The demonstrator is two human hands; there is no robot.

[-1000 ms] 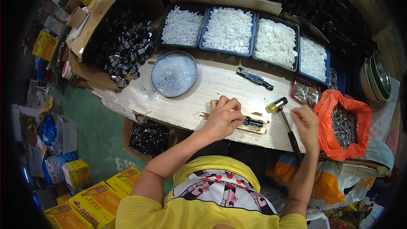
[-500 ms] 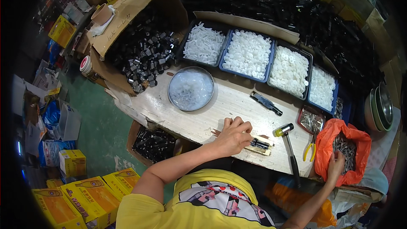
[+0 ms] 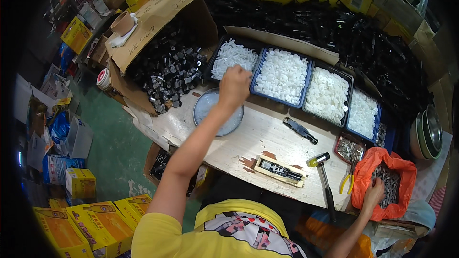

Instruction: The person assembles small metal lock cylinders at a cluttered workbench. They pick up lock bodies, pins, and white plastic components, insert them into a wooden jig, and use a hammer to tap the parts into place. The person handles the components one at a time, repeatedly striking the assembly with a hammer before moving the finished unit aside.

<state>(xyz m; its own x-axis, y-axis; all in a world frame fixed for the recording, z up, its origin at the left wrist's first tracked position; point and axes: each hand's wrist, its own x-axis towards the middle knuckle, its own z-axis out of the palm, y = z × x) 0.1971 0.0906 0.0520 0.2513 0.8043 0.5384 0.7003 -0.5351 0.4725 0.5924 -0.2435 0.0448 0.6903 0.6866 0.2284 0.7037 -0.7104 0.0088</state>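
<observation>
My left hand reaches over the round dish to the near edge of a dark bin of white plastic pieces. Its fingers are curled together, and whatever they hold is hidden. On the right, my right hand is inside an orange plastic bag, against small grey metal parts. Its fingers are bent and their tips are partly hidden among the parts. A black mechanical assembly lies in a pale, tray-like holder at the table's front edge, with neither hand on it.
Beside the holder lie a hammer and yellow-handled pliers. Another black assembly lies farther back. Blue bins of white parts line the back, and a cardboard box of black parts stands left. Black parts heap behind.
My left hand has left the black assembly in the holder and moved up and left to the bin of white pieces. My right hand stays in the orange bag. The view has shifted slightly.
</observation>
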